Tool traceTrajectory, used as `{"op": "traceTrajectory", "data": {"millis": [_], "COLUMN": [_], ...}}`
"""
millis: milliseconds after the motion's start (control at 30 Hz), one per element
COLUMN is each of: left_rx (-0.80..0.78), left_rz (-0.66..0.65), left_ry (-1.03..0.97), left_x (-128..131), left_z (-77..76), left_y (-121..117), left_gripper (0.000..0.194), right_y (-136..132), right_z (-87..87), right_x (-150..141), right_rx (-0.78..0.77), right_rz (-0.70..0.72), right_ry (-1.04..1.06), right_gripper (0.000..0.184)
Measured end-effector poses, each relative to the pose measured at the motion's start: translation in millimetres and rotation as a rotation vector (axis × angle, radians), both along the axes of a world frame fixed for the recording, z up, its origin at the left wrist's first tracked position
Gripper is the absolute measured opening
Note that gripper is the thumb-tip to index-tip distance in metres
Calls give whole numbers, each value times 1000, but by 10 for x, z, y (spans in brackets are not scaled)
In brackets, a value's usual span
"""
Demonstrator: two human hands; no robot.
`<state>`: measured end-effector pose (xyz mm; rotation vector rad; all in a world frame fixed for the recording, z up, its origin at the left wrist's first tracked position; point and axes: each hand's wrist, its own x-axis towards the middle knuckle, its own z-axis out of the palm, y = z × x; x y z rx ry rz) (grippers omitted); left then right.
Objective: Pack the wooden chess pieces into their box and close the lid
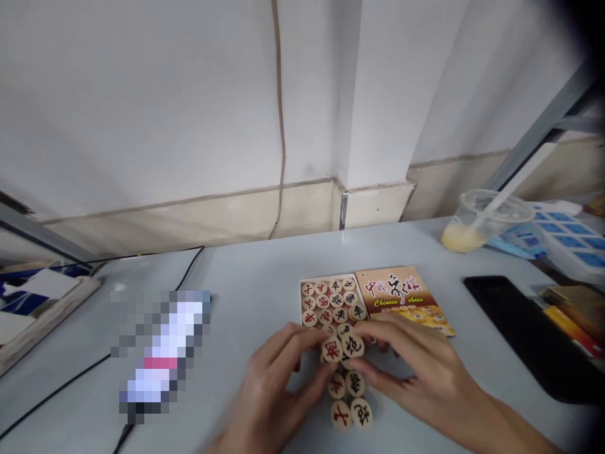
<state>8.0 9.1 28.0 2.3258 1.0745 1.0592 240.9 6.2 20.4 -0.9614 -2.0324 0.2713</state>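
Note:
My left hand (278, 372) pinches a round wooden Chinese chess piece with a red character (333, 349) between thumb and fingers. Right beside it, my right hand (420, 359) grips a piece with a black character (352, 346). The two pieces are side by side, above or at the near end of an open white box (301, 299) that holds rows of red and black pieces. Just below my fingers, a black piece (355, 383) and a red piece (341, 415) are among several lying on the table. My hands and the held pieces partly cover the box's near end.
The printed Chinese chess lid (401, 296) lies against the box's right side. A black phone (529, 340) and a plastic cup (491, 211) with a straw are to the right. On the left lies a pixelated device (165, 353) with a cable. A wall (189, 113) stands behind.

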Motion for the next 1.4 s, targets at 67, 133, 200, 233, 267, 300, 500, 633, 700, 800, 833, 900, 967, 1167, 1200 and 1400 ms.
{"op": "traceTrajectory", "data": {"millis": [67,133,200,233,267,300,500,633,700,800,833,900,967,1167,1200,1400], "left_rx": [16,39,44,40,33,21,8,9,-9,-27,-20,20,68,86,72,26], "left_rz": [11,18,22,24,23,24,-4,-7,-1,7,15,52,102,154,133,43], "left_ry": [-14,-15,-18,-23,-30,-38,-96,-113,-111,-91,-79,-45,-3,81,95,132], "left_x": [-7,-16,-24,-26,-26,-25,-20,-29,-32,-36,-39,-50,-64,-87,-82,-49], "left_z": [69,105,98,78,50,17,-118,-113,-122,-148,-154,-158,-154,-153,-158,-203], "left_y": [140,267,367,405,434,454,416,373,364,350,348,354,386,546,558,544], "left_gripper": [27,27,27,26,25,25,29,28,28,30,30,29,28,27,28,26], "right_y": [160,308,422,462,489,504,443,402,400,409,414,430,452,528,535,548], "right_z": [84,143,155,141,116,82,-87,-86,-82,-66,-54,-21,7,-42,-60,-99], "right_x": [13,22,25,25,23,21,28,34,33,30,29,28,33,67,71,71], "right_rx": [42,90,118,119,112,100,54,58,52,17,11,20,32,50,38,-50], "right_rz": [19,19,16,17,18,20,51,41,41,52,50,19,-26,-81,-70,17], "right_ry": [-30,-80,-116,-121,-113,-95,-23,4,0,-34,-42,-47,-58,-132,-150,-191], "right_gripper": [24,24,24,23,23,23,30,33,33,31,30,26,23,27,27,16]}}
